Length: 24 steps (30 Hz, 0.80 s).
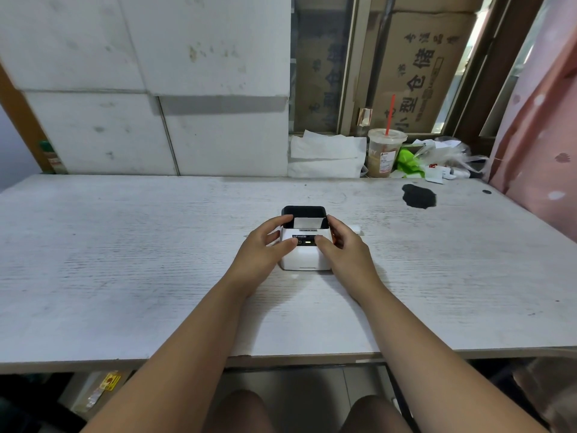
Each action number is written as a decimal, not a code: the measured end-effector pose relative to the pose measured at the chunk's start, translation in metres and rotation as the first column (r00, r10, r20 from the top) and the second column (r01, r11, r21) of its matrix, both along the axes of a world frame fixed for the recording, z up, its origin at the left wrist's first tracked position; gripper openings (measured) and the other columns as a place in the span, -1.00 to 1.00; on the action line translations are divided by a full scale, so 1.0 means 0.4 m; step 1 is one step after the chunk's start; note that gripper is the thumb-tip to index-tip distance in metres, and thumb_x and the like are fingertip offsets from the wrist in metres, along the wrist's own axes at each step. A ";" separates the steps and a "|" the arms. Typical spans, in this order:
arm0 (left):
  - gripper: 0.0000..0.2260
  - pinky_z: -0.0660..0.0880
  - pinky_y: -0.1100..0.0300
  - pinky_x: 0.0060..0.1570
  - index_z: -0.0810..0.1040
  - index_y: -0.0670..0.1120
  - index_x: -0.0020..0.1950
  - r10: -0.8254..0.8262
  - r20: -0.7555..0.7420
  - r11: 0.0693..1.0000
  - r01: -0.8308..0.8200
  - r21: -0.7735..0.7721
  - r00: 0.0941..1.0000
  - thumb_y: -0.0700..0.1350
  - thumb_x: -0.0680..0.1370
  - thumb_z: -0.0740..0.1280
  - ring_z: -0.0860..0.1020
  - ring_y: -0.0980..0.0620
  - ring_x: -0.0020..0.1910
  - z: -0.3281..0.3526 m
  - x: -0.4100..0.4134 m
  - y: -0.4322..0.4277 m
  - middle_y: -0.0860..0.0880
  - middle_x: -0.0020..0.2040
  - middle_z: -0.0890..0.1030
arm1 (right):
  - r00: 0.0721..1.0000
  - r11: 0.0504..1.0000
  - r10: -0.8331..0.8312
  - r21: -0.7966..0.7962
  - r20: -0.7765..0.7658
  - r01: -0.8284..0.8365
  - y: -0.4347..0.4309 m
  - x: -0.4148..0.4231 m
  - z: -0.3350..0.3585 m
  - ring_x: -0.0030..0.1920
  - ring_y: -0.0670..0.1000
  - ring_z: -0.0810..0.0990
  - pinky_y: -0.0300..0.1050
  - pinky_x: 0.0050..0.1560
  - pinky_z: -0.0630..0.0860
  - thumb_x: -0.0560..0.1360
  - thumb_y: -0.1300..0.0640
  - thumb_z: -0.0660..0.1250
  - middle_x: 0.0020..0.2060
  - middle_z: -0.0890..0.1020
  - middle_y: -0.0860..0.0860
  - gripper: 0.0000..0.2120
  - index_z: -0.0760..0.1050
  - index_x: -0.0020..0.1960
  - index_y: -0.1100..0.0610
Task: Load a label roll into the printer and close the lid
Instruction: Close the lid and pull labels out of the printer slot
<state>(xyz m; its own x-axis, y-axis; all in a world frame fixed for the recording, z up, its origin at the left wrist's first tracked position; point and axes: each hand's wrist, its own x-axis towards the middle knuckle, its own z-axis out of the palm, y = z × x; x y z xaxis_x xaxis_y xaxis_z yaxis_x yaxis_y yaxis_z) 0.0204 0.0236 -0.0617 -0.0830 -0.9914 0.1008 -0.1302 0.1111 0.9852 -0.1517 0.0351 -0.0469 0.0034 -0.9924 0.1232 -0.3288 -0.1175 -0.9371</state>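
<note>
Hands (265, 245) (343, 248) flanking boxy white printer (306, 260), grainy table (125, 260)

We see two bare forearms with no sleeves, and no watch, bracelet or ring that we can make out on either one. Our left hand (265, 242) and right hand (342, 248) are ungloved, with short, plain fingernails. At the bottom of the view, below the near edge of the desk (125, 276), our two knees show, and they look bare; any clothing above them is out of view.
</note>
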 end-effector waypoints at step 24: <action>-0.63 0.39 -0.05 0.35 0.54 0.29 0.18 0.038 0.011 0.999 -0.038 0.001 0.999 0.05 0.39 0.34 0.50 0.04 0.30 0.009 -0.004 0.006 0.09 0.27 0.58 | 1.000 1.000 -0.002 0.023 0.018 0.001 -0.014 -0.002 -0.011 0.18 -0.12 0.57 -0.07 0.24 0.49 0.47 0.01 0.28 0.16 0.62 -0.19 -0.55 0.42 0.35 -0.19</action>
